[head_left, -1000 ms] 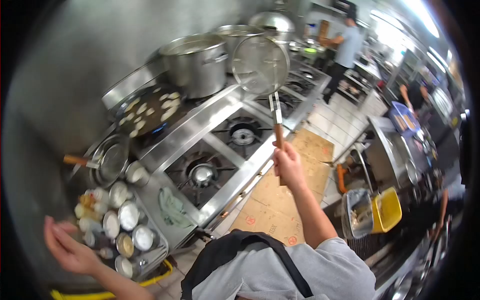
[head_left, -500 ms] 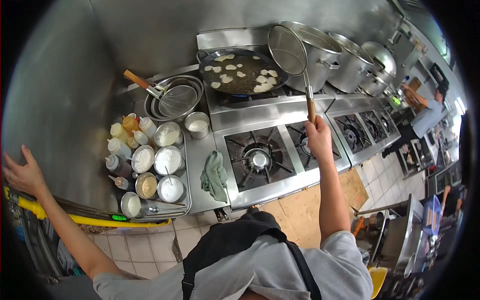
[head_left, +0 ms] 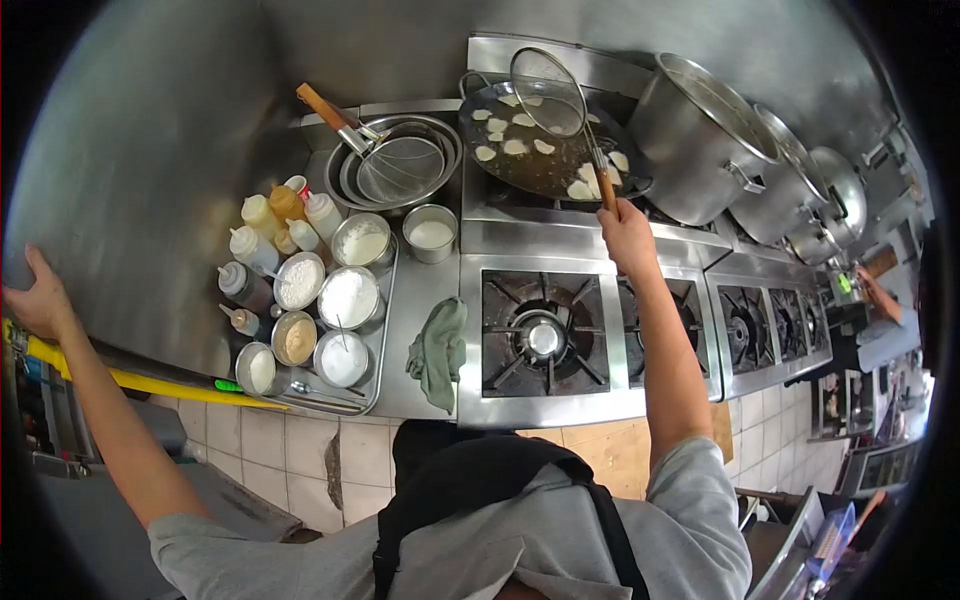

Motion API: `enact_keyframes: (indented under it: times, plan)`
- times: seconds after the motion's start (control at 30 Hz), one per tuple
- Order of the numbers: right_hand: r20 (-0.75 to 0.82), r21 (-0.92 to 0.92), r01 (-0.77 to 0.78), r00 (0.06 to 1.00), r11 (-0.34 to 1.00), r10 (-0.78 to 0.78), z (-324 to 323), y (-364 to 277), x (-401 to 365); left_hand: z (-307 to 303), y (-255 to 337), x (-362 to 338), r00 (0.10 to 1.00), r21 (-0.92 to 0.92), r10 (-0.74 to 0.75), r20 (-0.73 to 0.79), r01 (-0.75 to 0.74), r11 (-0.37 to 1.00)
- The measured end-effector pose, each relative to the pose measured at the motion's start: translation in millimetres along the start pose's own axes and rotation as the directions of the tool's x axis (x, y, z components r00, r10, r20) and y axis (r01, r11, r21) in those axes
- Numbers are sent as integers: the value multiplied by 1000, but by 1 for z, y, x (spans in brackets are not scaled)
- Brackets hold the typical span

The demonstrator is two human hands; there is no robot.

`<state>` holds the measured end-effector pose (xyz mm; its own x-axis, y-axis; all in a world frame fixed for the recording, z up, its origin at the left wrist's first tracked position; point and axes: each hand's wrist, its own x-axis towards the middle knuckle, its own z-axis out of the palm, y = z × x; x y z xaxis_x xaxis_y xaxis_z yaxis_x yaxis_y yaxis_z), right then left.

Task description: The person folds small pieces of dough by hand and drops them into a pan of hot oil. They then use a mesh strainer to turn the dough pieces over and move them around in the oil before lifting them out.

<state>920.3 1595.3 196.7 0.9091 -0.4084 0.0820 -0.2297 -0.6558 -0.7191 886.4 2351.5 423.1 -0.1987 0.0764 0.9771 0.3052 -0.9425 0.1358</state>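
My right hand (head_left: pixel 630 238) is closed round the wooden handle of a round mesh strainer (head_left: pixel 548 92). The strainer's mesh is raised over a wide dark wok (head_left: pixel 550 170) of liquid, where several pale, flat pieces (head_left: pixel 515 147) float. Part of the wok is hidden behind the mesh. Far to the left, my left hand (head_left: pixel 40 298) lies against the outer edge of the steel side panel (head_left: pixel 130 200), thumb up and apart from the fingers, with nothing held. Some of its fingertips are cut off by the dark image border.
Left of the burners (head_left: pixel 543 340), a tray (head_left: pixel 385 330) carries squeeze bottles (head_left: pixel 262 215) and tins of powder (head_left: pixel 350 297). Another strainer (head_left: pixel 400 170) rests in a bowl. A green cloth (head_left: pixel 437 355) lies beside the stove. Large pots (head_left: pixel 690 150) stand right; a person (head_left: pixel 885 310) works beyond.
The strainer has swung left and lower over the wok with my right hand. My left hand's spread fingers have settled against the panel edge. My view has turned slightly left.
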Motion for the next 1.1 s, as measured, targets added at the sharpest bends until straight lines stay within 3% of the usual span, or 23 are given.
enact_keyframes:
  times: [0.17, 0.27, 0.3, 0.47, 0.9, 1.1]
  plan:
    - [71, -13, 48, 996, 999, -47, 7, 4, 5, -7, 6, -1, 1000, 9, 1, -9, -1, 1000]
    - [-40, 13, 105, 994, 994, -105, 3, 17, 17, -7, 7, -3, 1000, 8, 1, -11, -1, 1000]
    - [-79, -56, 127, 988, 990, -132, -8, 3, 16, -6, 9, -5, 1000, 9, 2, -4, -2, 1000]
    - [-43, -191, 21, 999, 981, -30, -32, 3, 55, -8, 13, -4, 1000, 21, -3, -7, 3, 1000]
    - [14, -454, 105, 994, 885, -111, 14, -31, 99, -14, 20, -6, 1000, 46, -3, 0, 3, 999]
    - [0, -426, 145, 987, 893, -161, 23, -33, 93, -15, 21, -6, 1000, 52, -9, 0, 9, 999]
